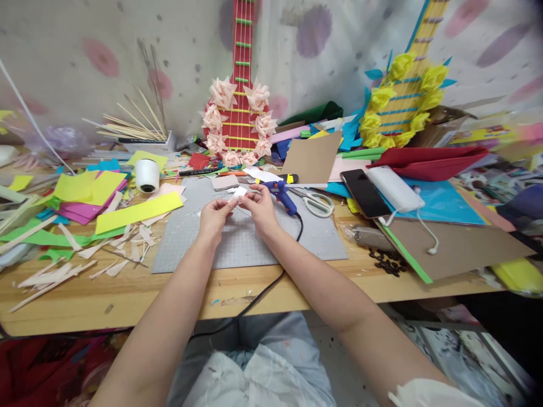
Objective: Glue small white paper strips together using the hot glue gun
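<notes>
Above the grey cutting mat (237, 249), both hands meet at a small white paper piece (240, 191). My left hand (215, 217) pinches its lower left side between thumb and fingers. Fingers closed, my right hand (261, 208) grips it from the right; a thin wire or thread seems to trail below, too fine to make out. Just beyond the right hand lies a blue hot glue gun (283, 196), its black cord running down over the table edge. Scissors (318, 204) with pale handles rest right of the glue gun.
A red paper guitar (241, 121) with pink flowers and a yellow one (396, 107) stand at the back. Left are yellow paper strips (139, 212), scraps and a white cup-like object (147, 175). Right lie a phone (363, 193), a white power bank (394, 188) and cardboard (453, 249).
</notes>
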Tool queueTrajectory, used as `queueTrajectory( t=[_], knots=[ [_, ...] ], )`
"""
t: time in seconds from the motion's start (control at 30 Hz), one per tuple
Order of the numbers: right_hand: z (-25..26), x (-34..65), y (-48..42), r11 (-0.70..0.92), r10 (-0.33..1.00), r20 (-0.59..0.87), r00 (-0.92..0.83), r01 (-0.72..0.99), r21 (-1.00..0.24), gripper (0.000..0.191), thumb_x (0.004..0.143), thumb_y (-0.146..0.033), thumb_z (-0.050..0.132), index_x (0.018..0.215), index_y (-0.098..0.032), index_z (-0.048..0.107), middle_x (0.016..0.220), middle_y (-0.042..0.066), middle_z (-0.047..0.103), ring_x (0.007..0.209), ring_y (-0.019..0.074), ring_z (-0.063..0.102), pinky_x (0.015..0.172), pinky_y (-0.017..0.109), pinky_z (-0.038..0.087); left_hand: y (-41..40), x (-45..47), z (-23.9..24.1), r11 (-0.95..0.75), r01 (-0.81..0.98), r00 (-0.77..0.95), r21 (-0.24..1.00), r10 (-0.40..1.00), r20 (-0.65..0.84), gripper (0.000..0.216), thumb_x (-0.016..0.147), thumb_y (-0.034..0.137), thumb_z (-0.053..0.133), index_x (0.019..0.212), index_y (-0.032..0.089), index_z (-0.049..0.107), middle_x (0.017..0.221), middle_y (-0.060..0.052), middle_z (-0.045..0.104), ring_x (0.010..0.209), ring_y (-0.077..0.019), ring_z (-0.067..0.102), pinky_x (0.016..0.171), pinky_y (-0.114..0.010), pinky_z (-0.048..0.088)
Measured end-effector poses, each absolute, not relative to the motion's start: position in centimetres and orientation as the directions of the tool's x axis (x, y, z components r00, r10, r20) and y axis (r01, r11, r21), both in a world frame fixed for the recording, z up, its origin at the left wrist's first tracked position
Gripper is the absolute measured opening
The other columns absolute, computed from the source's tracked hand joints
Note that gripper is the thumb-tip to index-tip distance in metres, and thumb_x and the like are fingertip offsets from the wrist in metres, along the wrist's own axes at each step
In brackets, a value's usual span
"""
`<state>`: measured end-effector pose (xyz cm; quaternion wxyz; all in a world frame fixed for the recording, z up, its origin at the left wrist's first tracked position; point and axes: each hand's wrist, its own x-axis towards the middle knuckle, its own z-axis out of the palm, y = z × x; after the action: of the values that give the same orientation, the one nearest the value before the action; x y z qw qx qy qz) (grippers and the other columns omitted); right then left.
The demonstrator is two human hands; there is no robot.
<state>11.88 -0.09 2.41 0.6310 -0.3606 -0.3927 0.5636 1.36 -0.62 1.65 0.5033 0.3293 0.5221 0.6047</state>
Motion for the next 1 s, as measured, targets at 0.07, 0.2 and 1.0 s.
queueTrajectory(
  t=[0.07, 0.2, 1.0],
  knots=[
    [2.32, 11.86, -0.12, 0.077, 0.997, 0.068, 0.035, -0.435, -0.897, 0.042, 0.058, -0.022, 0.066, 0.090, -0.021, 0.039, 0.066, -0.008, 0.051, 0.065, 0.0074, 0.053, 0.068, 0.026, 0.048, -0.58, 1.32, 1.64, 0.063, -0.332, -0.240, 0.941, 0.959, -0.149, 0.039, 0.037, 0.033, 0.080, 0.053, 0.015, 0.049, 0.055, 0.004, 0.053, 0.055, -0.0072, 0.049, 0.057, -0.022, 0.039],
    [2.29, 11.95, -0.06, 0.021, 1.000, 0.030, -0.010, -0.480, -0.877, 0.044, 0.057, -0.021, 0.067, 0.090, -0.022, 0.038, 0.067, -0.008, 0.052, 0.065, 0.0071, 0.054, 0.070, 0.027, 0.048, -0.53, 1.24, 1.76, 0.094, -0.465, -0.166, 0.880, 0.968, -0.191, 0.041, 0.035, 0.025, 0.081, 0.051, 0.015, 0.044, 0.055, 0.004, 0.055, 0.057, -0.0072, 0.052, 0.057, -0.020, 0.037],
    [1.86, 11.89, -0.15, -0.099, 0.995, -0.081, -0.058, -0.540, -0.836, 0.047, 0.054, -0.009, 0.067, 0.089, -0.021, 0.037, 0.061, -0.009, 0.057, 0.057, 0.0083, 0.060, 0.070, 0.028, 0.049, -0.76, 1.53, 1.79, 0.084, -0.434, -0.088, 0.897, 0.987, -0.135, 0.029, 0.053, 0.039, 0.073, 0.068, 0.015, 0.065, 0.071, -0.002, 0.064, 0.067, -0.0102, 0.056, 0.067, -0.024, 0.042]
  ],
)
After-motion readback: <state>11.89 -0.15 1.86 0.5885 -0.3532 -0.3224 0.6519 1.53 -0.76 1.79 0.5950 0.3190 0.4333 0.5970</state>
